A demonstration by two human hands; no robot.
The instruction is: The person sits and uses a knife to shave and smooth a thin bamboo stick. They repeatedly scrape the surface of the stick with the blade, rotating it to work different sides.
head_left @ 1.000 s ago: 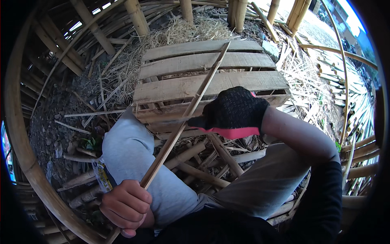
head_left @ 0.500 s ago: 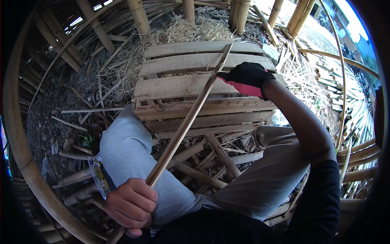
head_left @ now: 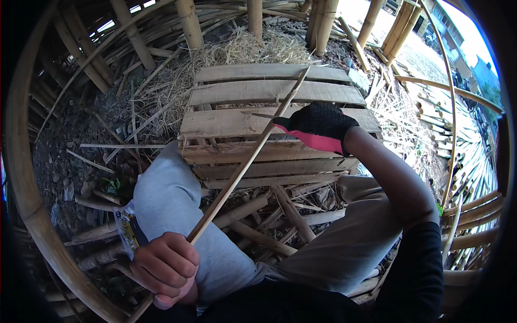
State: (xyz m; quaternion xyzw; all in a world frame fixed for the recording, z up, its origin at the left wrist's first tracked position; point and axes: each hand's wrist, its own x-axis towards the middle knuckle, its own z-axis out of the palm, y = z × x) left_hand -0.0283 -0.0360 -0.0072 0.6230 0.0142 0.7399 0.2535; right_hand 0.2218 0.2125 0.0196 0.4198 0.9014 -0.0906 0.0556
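Note:
A long, narrow bamboo strip [head_left: 230, 187] runs slantwise from my lap up across a slatted wooden crate [head_left: 231, 123]. My bare left hand [head_left: 166, 265] is closed round its near part, above my left thigh. My right hand [head_left: 315, 128], in a black and pink glove, is closed at the strip over the crate's top. A thin pointed blade [head_left: 263, 115], seemingly of a knife, sticks out past the strip's left side. Its handle is hidden in the glove. The strip's far tip lies over the crate's far slats.
Cut bamboo pieces [head_left: 258, 236] lie between my legs below the crate. Straw shavings [head_left: 237, 49] are heaped behind it, before upright bamboo posts [head_left: 321, 27]. A curved bamboo pole [head_left: 40, 220] arcs along the left, and many cut poles [head_left: 466, 161] are stacked at right.
My gloved right hand has slid nearer to me along the strip, and the blade tip now shows past it. My left hand keeps its hold; the view has shifted slightly.

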